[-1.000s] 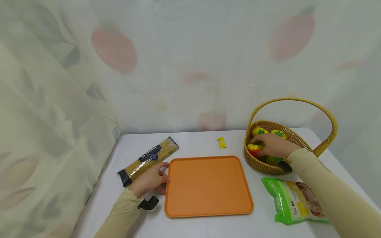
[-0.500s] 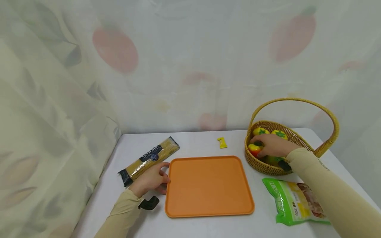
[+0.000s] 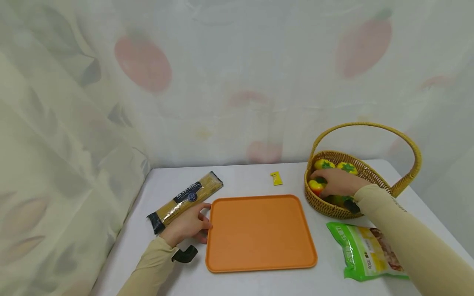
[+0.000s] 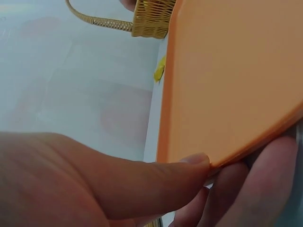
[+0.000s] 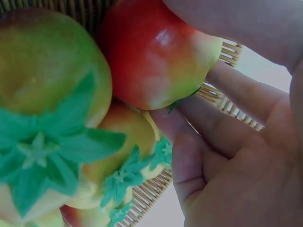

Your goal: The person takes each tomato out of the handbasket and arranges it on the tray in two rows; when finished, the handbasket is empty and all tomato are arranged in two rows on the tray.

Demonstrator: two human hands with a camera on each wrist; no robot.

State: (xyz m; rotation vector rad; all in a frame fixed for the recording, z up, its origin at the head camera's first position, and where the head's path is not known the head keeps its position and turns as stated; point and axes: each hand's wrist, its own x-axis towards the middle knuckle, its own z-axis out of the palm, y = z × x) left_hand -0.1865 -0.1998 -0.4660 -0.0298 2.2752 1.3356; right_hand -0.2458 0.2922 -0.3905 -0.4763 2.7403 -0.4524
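Right hand [image 3: 338, 183] grip clenched round red-yellow tomato [image 3: 316, 186] inside wicker basket [image 3: 370, 172]; left hand [image 3: 187, 224] pinching orange tray [image 3: 259, 232] edge. Risk: neighbouring tomatoes [image 3: 335, 165] dislodged, glossy skin slipping.

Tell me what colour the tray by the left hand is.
The tray is plain orange, with no pattern. It shows best in the head view.

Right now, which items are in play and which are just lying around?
In hand:
- right hand grips a red-yellow tomato in the wicker basket
- left hand pinches the orange tray at its left edge

Lying about:
- spaghetti pack
- small yellow sachet
- green snack bag
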